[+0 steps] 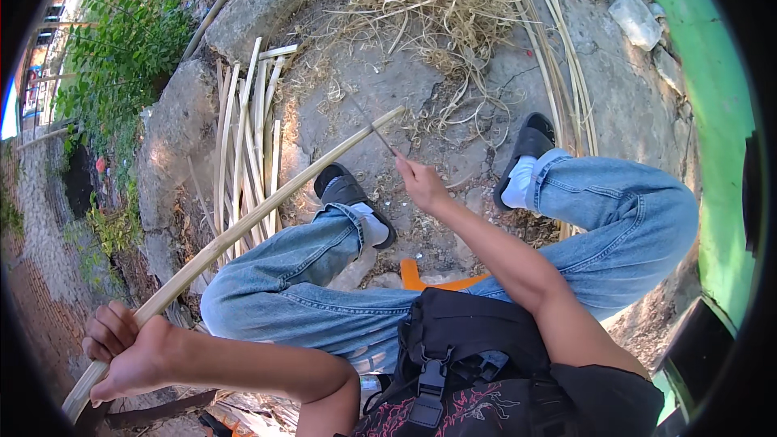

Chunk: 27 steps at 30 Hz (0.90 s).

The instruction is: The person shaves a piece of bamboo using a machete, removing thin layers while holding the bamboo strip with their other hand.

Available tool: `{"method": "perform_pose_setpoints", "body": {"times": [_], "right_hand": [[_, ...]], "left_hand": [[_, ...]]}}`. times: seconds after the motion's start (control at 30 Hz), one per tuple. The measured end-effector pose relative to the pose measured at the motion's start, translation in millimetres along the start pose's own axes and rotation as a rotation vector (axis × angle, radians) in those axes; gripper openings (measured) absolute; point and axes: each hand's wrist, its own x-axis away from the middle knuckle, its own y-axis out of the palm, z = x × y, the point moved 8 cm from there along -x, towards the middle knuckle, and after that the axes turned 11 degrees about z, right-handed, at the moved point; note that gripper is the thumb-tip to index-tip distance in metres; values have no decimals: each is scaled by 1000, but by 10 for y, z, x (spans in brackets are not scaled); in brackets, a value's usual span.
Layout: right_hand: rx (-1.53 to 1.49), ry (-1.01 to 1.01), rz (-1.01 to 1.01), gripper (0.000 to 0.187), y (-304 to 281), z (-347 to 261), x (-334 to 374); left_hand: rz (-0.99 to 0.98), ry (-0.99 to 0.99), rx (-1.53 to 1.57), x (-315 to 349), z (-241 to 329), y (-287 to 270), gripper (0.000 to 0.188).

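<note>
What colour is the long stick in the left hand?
The long stick is pale yellowish tan; the head view shows it best.

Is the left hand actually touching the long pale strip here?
Touching: the head view shows the left hand closed around the long pale strip near its lower end.

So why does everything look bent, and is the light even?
Head view: fisheye distortion bows the green wall at right; light is uneven, dappled on the stone block, washed out at the far left edge; the thin blade looks faint.
</note>
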Motion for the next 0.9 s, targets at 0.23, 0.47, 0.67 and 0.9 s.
{"method": "perform_pose_setpoints", "body": {"times": [0.23,0.47,0.67,0.9], "right_hand": [[9,16,78,41,-185,601,-210],[-59,-100,-68,45,144,-145,53],[41,-14,211,46,-269,759,-255],[-66,-52,32,45,4,281,-129]], "left_hand": [[59,-23,-32,-10,-156,-85,61],[49,59,-37,-22,5,-55,60],[116,-24,-44,-11,-124,-65,61],[-227,-43,139,-203,-131,-11,66]]}}
